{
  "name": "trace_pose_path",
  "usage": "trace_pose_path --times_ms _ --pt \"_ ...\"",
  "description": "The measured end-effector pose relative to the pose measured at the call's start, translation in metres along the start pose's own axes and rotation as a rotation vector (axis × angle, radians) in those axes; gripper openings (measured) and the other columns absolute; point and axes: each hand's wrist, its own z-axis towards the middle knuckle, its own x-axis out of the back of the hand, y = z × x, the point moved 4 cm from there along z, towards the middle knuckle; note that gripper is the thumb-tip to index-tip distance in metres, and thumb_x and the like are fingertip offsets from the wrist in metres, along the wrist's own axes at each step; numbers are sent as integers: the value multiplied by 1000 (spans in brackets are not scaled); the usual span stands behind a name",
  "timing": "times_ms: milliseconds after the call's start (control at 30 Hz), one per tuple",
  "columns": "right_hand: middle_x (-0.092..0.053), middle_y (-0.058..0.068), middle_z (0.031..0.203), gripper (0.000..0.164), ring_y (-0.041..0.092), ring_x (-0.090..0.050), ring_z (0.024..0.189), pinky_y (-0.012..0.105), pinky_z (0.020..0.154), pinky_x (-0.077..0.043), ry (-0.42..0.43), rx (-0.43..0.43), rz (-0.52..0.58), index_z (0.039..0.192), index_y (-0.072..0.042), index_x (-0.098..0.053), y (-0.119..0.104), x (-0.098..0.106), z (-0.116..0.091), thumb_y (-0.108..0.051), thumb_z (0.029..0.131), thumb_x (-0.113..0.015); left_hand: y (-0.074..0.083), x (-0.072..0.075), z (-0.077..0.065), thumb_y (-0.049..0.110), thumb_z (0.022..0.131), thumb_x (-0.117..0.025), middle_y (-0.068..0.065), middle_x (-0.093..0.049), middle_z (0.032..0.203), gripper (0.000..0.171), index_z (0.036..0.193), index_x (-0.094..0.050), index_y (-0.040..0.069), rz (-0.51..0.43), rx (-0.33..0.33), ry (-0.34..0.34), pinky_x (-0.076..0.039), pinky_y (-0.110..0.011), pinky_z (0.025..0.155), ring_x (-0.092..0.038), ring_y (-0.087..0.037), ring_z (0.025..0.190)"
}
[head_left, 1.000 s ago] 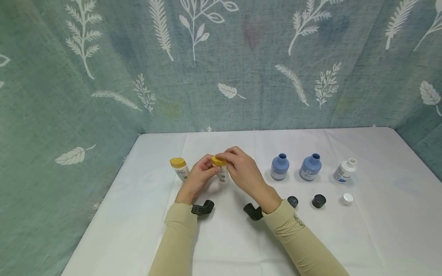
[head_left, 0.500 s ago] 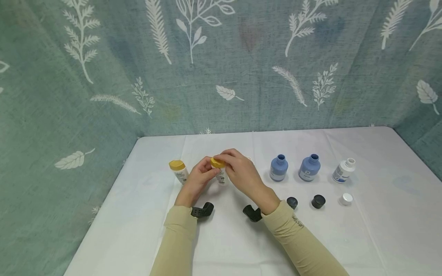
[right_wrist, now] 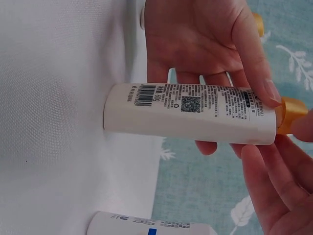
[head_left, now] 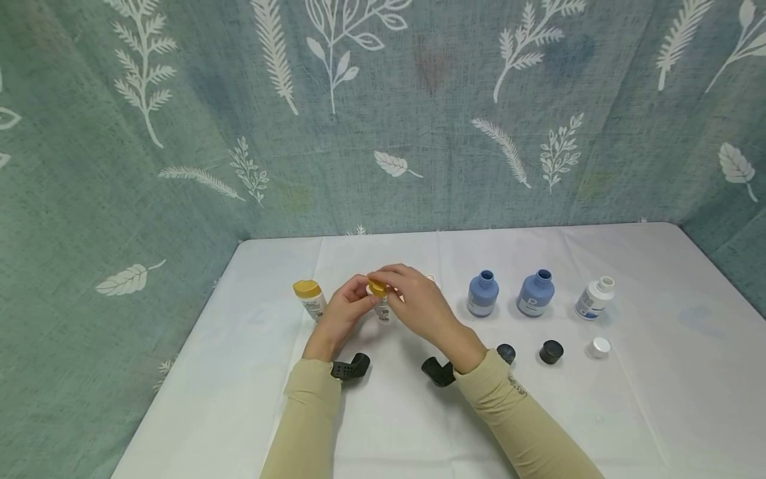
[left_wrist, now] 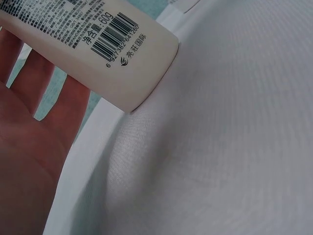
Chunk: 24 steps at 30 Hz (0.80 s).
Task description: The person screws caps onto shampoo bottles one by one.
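My left hand (head_left: 340,314) grips a small white bottle (right_wrist: 190,110) with a printed back label, fingers behind it and thumb near its shoulder. The bottle stands upright with its base at the white tabletop. My right hand (head_left: 423,305) pinches the bottle's yellow cap (right_wrist: 292,116) from above. The cap sits tilted at the neck in the right wrist view. Left of the left hand stands a matching white bottle (head_left: 314,306) with a yellow cap, leaning in view. In the left wrist view, the held bottle's lower end (left_wrist: 146,63) shows its barcode.
Two blue open-necked bottles (head_left: 482,294) (head_left: 535,294) and a white open bottle (head_left: 595,298) stand to the right. Before them lie two dark caps (head_left: 551,351) (head_left: 506,352) and a white cap (head_left: 598,347). Another white bottle (right_wrist: 146,225) is mostly hidden behind the right hand in the head view.
The right fingers have shifted slightly on the yellow cap, which now looks more tilted. The held bottle and the left hand stay almost in place.
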Motion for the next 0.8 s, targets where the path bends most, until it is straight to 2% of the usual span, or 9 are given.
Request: trace_pose_path --times_ms 167,433,800 --pt "-56 -9 111 35 3 -52 95 20 72 -45 0 16 11 113 -19 -62 1 0 0 -3 82 -54 -1 1 1 16 80 -66 -8 -58 109 26 103 -54 9 -7 -4 -9 -41 -32 87 -52 -19 101" --pt "-55 -8 113 35 4 -50 102 23 78 -45 1 31 1 113 -18 -62 0 -1 0 -4 82 -54 0 1 0 12 82 -64 -7 -58 107 24 103 -54 10 -22 -19 -23 -42 -31 87 -53 -18 98" --pt "-54 -6 114 34 6 -51 100 19 74 -45 -1 24 15 115 -16 -61 0 0 -1 -6 83 -54 4 1 -1 13 83 -63 -8 -58 111 27 108 -55 10 38 -22 -24 -39 -34 90 -52 -20 104"
